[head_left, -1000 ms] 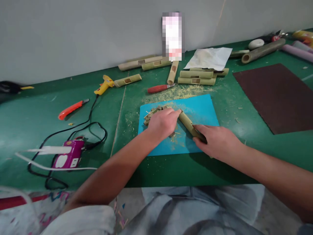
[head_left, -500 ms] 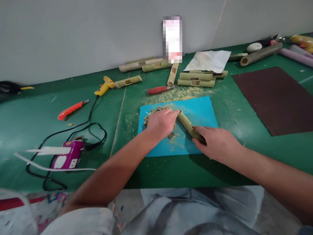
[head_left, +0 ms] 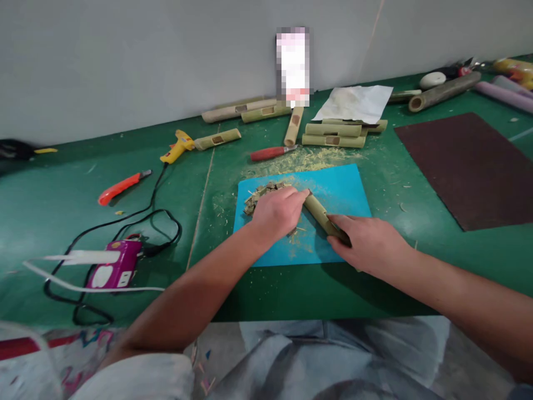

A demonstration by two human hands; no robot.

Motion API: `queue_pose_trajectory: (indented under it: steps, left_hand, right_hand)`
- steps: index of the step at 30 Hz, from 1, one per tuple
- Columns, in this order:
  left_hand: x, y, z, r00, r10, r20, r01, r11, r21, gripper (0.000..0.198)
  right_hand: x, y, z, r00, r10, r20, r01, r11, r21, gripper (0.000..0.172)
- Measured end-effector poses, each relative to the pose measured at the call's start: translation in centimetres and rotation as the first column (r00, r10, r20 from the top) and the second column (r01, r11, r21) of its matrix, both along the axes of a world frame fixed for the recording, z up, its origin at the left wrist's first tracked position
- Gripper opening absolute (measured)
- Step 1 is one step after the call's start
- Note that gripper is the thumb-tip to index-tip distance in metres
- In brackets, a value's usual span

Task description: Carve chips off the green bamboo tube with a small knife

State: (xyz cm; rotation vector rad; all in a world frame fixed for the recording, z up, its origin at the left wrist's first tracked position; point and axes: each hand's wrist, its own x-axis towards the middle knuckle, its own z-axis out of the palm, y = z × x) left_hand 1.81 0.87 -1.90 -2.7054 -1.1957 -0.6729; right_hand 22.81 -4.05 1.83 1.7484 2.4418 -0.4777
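A green bamboo tube [head_left: 318, 212] lies slantwise over a blue sheet [head_left: 343, 186], its far end pointing up and left. My right hand [head_left: 368, 240] is wrapped round the near part of the tube, thumb along its top. At the far end, my left hand [head_left: 280, 211] is closed, with its fingertips pressed to the tube's mouth. Something small and dark shows at those fingertips, too small to name. Beside and partly behind the left hand sits a heap of dry, broken leaf-like pieces [head_left: 259, 198]. Fine shavings are scattered on the sheet.
Behind the sheet lie a red-handled carving tool [head_left: 268, 154] and several notched bamboo pieces [head_left: 333, 140]. At left are a yellow glue gun [head_left: 178, 147], an orange utility knife [head_left: 120, 188] and a purple power strip [head_left: 116, 264] with loose cords. A dark brown board [head_left: 470, 166] lies at right.
My left hand has shifted slightly right, its fingertips still against the tube's far end. More of the leaf heap shows beside it. My right hand stays round the tube.
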Motion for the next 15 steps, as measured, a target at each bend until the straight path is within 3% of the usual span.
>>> queue_pose_trajectory:
  steps: [4,8,12,15]
  left_hand:
    - [0.01,0.04,-0.15,0.999,-0.048,-0.004,0.048,0.997,-0.06,0.038]
    - [-0.11,0.35,-0.14,1.0,0.025,0.017,-0.024,0.997,-0.068,0.039]
    - [-0.19,0.31,-0.11,0.997,-0.071,-0.007,0.07,0.994,-0.087,0.037]
    - [-0.19,0.27,-0.14,1.0,-0.01,0.01,0.011,0.998,-0.055,0.037]
  right_hand:
    - [0.05,-0.07,0.02,1.0,0.015,0.009,-0.015,1.0,-0.019,0.039]
    - [-0.03,-0.08,0.04,1.0,0.006,-0.003,-0.006,1.0,-0.009,0.043]
    - [-0.14,-0.04,0.17,1.0,0.009,0.012,-0.008,0.999,-0.043,0.04]
    - [-0.15,-0.04,0.23,1.0,0.01,0.003,-0.01,1.0,-0.015,0.04]
